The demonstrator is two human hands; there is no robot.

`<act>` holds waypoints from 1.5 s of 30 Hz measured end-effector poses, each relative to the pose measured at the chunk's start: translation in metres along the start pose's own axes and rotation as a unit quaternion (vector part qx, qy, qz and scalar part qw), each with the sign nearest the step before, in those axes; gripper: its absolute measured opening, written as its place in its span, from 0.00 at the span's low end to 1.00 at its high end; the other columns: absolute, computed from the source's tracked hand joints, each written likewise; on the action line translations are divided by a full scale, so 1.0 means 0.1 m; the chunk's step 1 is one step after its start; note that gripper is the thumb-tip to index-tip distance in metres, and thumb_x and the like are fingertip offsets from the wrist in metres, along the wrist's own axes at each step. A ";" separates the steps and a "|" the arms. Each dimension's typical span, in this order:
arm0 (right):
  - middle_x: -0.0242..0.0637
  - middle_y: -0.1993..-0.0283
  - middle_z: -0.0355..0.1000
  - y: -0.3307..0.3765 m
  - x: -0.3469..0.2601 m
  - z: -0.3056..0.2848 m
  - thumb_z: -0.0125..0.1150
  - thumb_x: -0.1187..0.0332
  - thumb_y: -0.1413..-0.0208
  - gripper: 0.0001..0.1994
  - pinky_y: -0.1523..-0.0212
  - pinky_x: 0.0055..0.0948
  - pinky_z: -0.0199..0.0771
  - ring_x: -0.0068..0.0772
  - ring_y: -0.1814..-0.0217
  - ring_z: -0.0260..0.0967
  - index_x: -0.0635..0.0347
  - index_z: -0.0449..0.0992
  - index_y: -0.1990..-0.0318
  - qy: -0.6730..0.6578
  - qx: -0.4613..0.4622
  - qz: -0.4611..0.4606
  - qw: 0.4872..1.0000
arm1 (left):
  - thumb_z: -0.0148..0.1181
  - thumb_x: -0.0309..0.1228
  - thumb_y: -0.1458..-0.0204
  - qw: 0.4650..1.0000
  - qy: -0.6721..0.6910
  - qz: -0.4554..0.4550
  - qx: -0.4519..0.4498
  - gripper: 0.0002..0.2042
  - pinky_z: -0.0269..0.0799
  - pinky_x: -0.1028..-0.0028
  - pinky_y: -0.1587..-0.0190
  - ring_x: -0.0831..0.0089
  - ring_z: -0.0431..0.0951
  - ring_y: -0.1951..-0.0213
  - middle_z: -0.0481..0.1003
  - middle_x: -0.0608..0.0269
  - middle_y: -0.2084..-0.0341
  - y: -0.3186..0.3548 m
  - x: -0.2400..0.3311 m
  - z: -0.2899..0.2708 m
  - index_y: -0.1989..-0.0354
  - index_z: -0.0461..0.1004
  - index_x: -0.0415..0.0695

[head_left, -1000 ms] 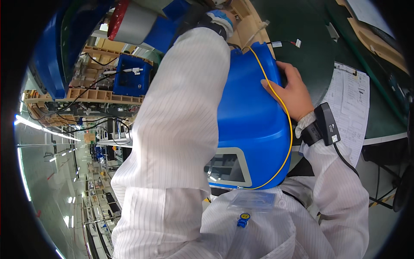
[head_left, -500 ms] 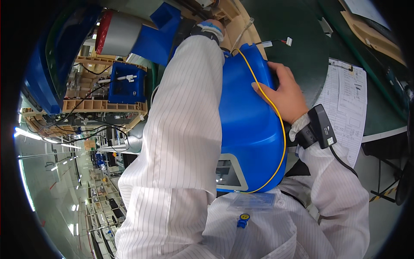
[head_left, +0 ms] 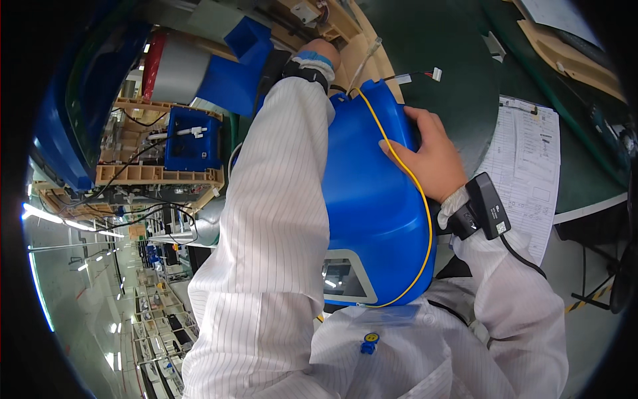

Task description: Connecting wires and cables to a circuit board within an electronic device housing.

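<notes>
A blue plastic housing (head_left: pixel 372 173) with a grey-framed dark window (head_left: pixel 345 276) rests against my front. My right hand (head_left: pixel 435 159) grips its right edge, the thumb on top and the fingers along the side. A thin yellow wire (head_left: pixel 419 183) runs loosely down the housing, passing by that thumb. My left arm stretches forward across the housing's left part. At its end my left hand (head_left: pixel 323 52) is beyond the housing, near a beige plastic frame (head_left: pixel 372 60); its fingers are hidden. A small white connector (head_left: pixel 436 74) on short wires sticks out past the housing's far end.
Clipped paper sheets (head_left: pixel 525 166) lie on the dark green table (head_left: pixel 438 40) at right. Another beige frame (head_left: pixel 565 56) is at the far right. Left of my arm are a silver cylinder (head_left: pixel 176 70), a blue open part (head_left: pixel 232 83) and a blue box (head_left: pixel 193 139) in a beige frame.
The whole view has shifted slightly, so things appear a little lower and further left. Both hands keep nearly the same places relative to the housing.
</notes>
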State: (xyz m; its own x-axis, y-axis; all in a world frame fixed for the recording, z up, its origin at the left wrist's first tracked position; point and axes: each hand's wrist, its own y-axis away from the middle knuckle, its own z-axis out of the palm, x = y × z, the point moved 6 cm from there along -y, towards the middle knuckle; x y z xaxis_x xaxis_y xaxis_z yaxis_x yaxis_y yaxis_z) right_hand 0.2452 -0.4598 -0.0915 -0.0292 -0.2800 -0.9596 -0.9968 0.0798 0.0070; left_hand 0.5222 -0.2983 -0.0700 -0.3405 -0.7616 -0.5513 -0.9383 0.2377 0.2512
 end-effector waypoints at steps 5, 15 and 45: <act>0.49 0.42 0.65 0.00 -0.01 -0.08 0.65 0.51 0.50 0.35 0.47 0.38 0.74 0.47 0.47 0.73 0.61 0.64 0.39 0.000 0.011 -0.008 1.000 | 0.37 0.39 0.37 0.997 0.069 -0.021 -0.019 0.22 0.68 0.56 0.43 0.47 0.73 0.47 0.73 0.47 0.47 0.08 0.15 -0.20 0.46 0.74 0.42; 0.48 0.40 0.64 0.01 -0.06 -0.04 0.65 0.52 0.50 0.35 0.46 0.38 0.73 0.47 0.45 0.71 0.62 0.63 0.38 0.005 -0.013 0.015 1.000 | 0.49 0.36 0.41 0.998 -0.039 -0.030 -0.029 0.16 0.73 0.58 0.47 0.55 0.76 0.47 0.75 0.52 0.48 0.11 -0.11 -0.01 0.52 0.79 0.43; 0.47 0.39 0.63 0.01 0.04 -0.10 0.65 0.52 0.51 0.35 0.45 0.39 0.73 0.48 0.44 0.71 0.61 0.62 0.38 0.033 0.001 0.023 0.999 | 0.43 0.37 0.41 0.997 0.066 -0.041 0.014 0.19 0.72 0.58 0.47 0.50 0.76 0.49 0.76 0.46 0.52 0.03 0.15 0.01 0.55 0.80 0.40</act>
State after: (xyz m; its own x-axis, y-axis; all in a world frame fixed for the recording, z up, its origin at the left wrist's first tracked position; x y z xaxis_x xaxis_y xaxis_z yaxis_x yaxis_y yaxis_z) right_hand 0.2431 -0.4707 -0.0925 -0.0790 -0.3390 -0.9375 -0.9942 0.0954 0.0493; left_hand 0.5142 -0.3084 -0.0787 -0.2531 -0.8519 -0.4586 -0.9646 0.1860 0.1869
